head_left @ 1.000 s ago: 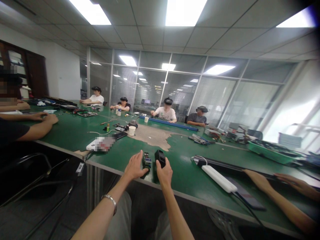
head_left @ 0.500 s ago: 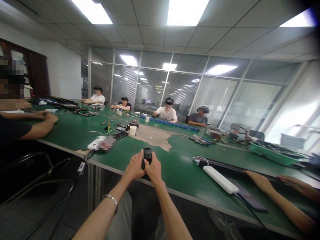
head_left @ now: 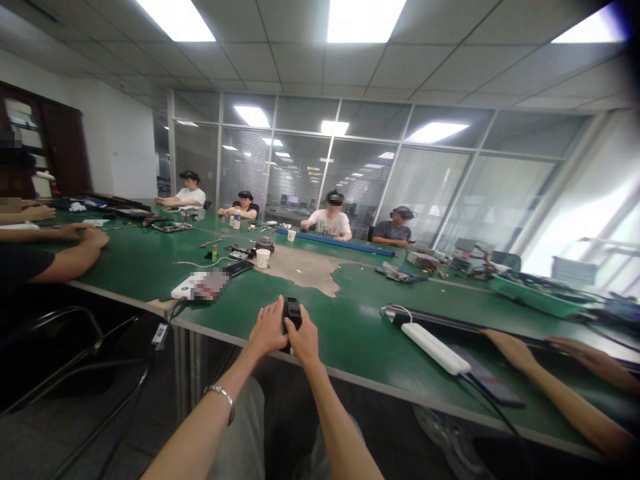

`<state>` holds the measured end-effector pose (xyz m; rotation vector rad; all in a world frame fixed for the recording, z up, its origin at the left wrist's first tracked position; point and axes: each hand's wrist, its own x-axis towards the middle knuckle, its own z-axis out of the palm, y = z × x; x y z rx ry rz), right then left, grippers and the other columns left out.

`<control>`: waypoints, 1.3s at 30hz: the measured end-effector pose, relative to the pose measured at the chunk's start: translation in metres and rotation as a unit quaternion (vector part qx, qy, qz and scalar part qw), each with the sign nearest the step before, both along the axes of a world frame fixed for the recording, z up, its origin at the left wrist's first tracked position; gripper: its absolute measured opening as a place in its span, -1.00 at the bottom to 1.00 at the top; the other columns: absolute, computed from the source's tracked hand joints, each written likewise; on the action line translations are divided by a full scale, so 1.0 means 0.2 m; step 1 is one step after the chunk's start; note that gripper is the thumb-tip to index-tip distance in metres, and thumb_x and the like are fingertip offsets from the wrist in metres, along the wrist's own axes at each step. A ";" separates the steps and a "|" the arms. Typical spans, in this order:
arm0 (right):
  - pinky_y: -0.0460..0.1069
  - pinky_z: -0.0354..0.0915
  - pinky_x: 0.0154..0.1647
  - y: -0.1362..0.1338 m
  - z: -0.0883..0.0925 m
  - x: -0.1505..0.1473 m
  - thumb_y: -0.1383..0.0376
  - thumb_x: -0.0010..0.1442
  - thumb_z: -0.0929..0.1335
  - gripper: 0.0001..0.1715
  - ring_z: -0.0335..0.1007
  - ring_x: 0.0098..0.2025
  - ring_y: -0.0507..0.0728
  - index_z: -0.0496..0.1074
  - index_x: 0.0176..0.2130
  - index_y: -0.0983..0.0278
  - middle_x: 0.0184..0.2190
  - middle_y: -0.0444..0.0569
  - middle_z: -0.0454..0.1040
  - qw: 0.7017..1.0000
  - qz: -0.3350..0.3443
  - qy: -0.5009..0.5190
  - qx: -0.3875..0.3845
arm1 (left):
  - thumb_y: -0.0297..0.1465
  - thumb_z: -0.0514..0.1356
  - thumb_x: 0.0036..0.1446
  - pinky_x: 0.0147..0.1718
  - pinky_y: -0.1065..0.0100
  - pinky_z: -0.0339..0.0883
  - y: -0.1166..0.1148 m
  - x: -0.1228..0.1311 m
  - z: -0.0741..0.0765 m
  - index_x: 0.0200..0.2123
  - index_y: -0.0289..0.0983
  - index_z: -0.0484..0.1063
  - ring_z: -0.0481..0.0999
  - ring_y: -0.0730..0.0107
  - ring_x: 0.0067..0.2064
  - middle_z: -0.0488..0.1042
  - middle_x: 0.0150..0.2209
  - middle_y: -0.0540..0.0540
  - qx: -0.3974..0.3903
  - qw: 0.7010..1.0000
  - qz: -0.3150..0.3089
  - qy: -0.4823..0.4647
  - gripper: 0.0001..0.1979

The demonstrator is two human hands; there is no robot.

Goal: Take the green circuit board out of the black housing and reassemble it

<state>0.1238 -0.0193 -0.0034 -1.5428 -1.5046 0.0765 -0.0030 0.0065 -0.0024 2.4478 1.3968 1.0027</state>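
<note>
Gripping a boxy black device (head_left: pixel 293 311) in the right hand (head_left: pixel 303 339), with fingers closed around its right side and the thumb at its near end. Resting the left hand (head_left: pixel 267 328) just beside its left flank, with fingers straight, close together and pointing forward; cannot tell whether pressing on it or merely lying alongside. Held between both hands at the near edge of a green surface (head_left: pixel 360 340); cannot tell whether raised or set down, with its underside hidden. Wearing a silver bracelet (head_left: pixel 223 400) on the left wrist. Facing a brown patch (head_left: pixel 305 270) beyond the hands, with a pale paper cup (head_left: pixel 263 259) at its left end and a long blue bar (head_left: pixel 340 242) farther back. Near a white box (head_left: pixel 184 287) on the left, next to a partly blurred area, with a small green-and-yellow cylinder (head_left: pixel 215 253) behind. Well apart from a white power strip (head_left: pixel 435 348) on the right, with a grey slab (head_left: pixel 493 383) just beside that and a co-worker's hand (head_left: pixel 510 348) nearby. Farther right and back, backed by a green basket (head_left: pixel 533 298) full of dark items.
</note>
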 end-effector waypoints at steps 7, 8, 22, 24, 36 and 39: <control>0.04 0.19 0.15 0.01 0.13 0.08 0.08 0.18 0.27 -0.32 0.29 0.15 0.20 0.26 0.19 0.36 0.12 0.14 0.37 0.995 -0.033 0.082 0.034 | -0.04 0.21 -0.02 0.22 -0.03 -0.13 0.01 0.00 -0.01 0.35 -0.36 -0.30 0.03 -0.07 0.30 0.05 0.30 -0.36 -0.005 1.000 0.001 0.013 0.06; 0.04 0.18 0.16 0.01 0.13 0.11 0.07 0.17 0.26 -0.31 0.29 0.15 0.20 0.26 0.19 0.37 0.12 0.14 0.36 0.995 -0.044 0.087 0.034 | -0.04 0.22 -0.03 0.22 -0.02 -0.13 0.01 0.00 -0.01 0.35 -0.37 -0.30 0.06 -0.07 0.29 0.08 0.28 -0.37 -0.006 1.000 0.004 0.014 0.07; 0.07 0.18 0.14 0.01 -0.08 0.23 0.22 0.16 0.26 -0.30 0.29 0.13 0.27 0.18 0.22 0.49 0.12 0.24 0.34 0.994 -0.097 -0.041 0.004 | -0.05 0.23 -0.02 0.19 0.05 -0.06 0.02 0.00 0.00 0.35 -0.35 -0.29 0.21 -0.02 0.22 0.34 0.14 -0.29 -0.034 0.999 0.004 0.011 0.06; 0.08 0.15 0.16 0.01 -0.10 0.23 0.24 0.15 0.26 -0.30 0.27 0.15 0.28 0.19 0.21 0.54 0.12 0.28 0.33 0.994 -0.095 -0.057 0.005 | -0.08 0.22 0.00 0.19 0.06 -0.07 0.02 0.00 0.00 0.35 -0.35 -0.31 0.21 0.00 0.22 0.34 0.13 -0.29 -0.033 0.999 0.003 0.008 0.04; 0.08 0.20 0.12 -0.02 -0.04 0.21 0.14 0.19 0.26 -0.27 0.30 0.13 0.28 0.18 0.22 0.49 0.11 0.27 0.35 0.996 -0.092 0.008 -0.003 | -0.16 0.19 0.05 0.19 0.08 -0.06 0.03 0.00 -0.02 0.35 -0.39 -0.34 0.19 0.01 0.23 0.22 0.21 -0.34 -0.008 0.999 0.033 0.011 -0.01; 0.07 0.19 0.14 -0.02 0.02 0.16 0.10 0.19 0.26 -0.26 0.28 0.15 0.26 0.18 0.23 0.45 0.13 0.24 0.34 0.995 -0.081 0.051 0.018 | -0.15 0.19 0.03 0.20 0.07 -0.06 0.03 0.00 -0.03 0.35 -0.39 -0.35 0.17 -0.02 0.24 0.17 0.24 -0.36 0.008 0.999 0.032 0.006 0.01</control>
